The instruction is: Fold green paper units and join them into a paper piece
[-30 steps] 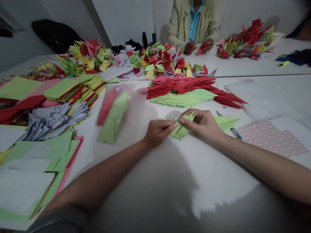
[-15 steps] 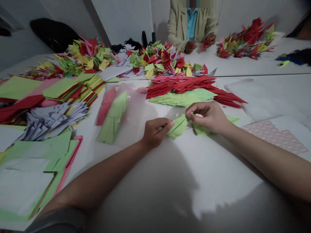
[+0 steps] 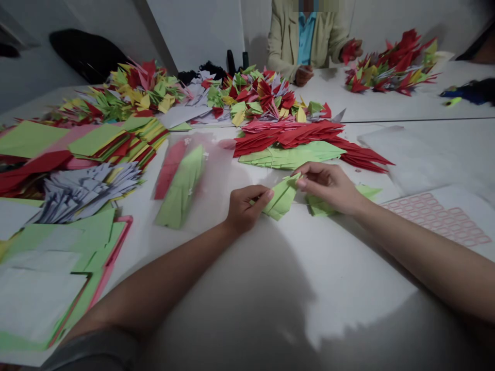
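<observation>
A folded piece of light green paper (image 3: 282, 200) is held between my two hands over the white table (image 3: 247, 288). My left hand (image 3: 246, 207) pinches its left end between thumb and fingers. At its upper right corner, my right hand (image 3: 327, 183) grips it with thumb and fingertips. Another light green folded paper (image 3: 320, 205) lies beneath my right hand, partly covered by it. Just beyond my hands, a row of green folded papers (image 3: 290, 154) lies before a stack of red folded papers (image 3: 286, 135).
Clear bags with red and green folded papers (image 3: 180, 188) lie left of my hands. Paper stacks (image 3: 42, 288) line the left side. Colourful folded-paper heaps (image 3: 259, 95) stand farther back. A sheet of red-outlined labels (image 3: 436, 216) is at right. A person (image 3: 288, 38) sits opposite.
The green paper has tilted slightly and its right corner now stands up at my right fingertips. Across the table, the person's hand with red paper has moved right toward a paper heap.
</observation>
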Available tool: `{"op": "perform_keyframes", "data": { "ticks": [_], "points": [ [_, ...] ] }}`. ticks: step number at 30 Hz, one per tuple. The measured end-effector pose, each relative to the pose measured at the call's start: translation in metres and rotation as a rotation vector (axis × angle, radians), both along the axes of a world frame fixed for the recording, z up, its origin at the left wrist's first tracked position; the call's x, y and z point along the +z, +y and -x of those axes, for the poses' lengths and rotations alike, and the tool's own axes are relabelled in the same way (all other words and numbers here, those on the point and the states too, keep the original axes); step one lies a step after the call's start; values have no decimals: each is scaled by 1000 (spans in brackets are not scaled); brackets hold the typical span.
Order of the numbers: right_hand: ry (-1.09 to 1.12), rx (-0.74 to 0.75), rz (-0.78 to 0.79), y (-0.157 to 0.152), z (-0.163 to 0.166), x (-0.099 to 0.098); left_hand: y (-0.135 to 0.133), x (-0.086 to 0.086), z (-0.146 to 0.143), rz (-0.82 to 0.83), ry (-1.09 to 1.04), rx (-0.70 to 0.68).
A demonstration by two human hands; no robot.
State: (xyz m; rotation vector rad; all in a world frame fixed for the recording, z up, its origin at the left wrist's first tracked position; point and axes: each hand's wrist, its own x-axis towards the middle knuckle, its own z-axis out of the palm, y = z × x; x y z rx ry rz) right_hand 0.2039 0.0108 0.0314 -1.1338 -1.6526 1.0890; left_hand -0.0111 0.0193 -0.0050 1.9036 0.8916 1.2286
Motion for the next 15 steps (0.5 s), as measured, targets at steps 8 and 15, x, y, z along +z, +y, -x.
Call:
{"op": "perform_keyframes", "data": {
  "ticks": [8, 15],
  "points": [
    [-49, -77, 93, -8, 9, -10, 2, -1, -2, 163, 68, -52],
    [-113, -5, 83, -9, 12, -6, 6, -3, -2, 258, 119, -23]
  ]
}}
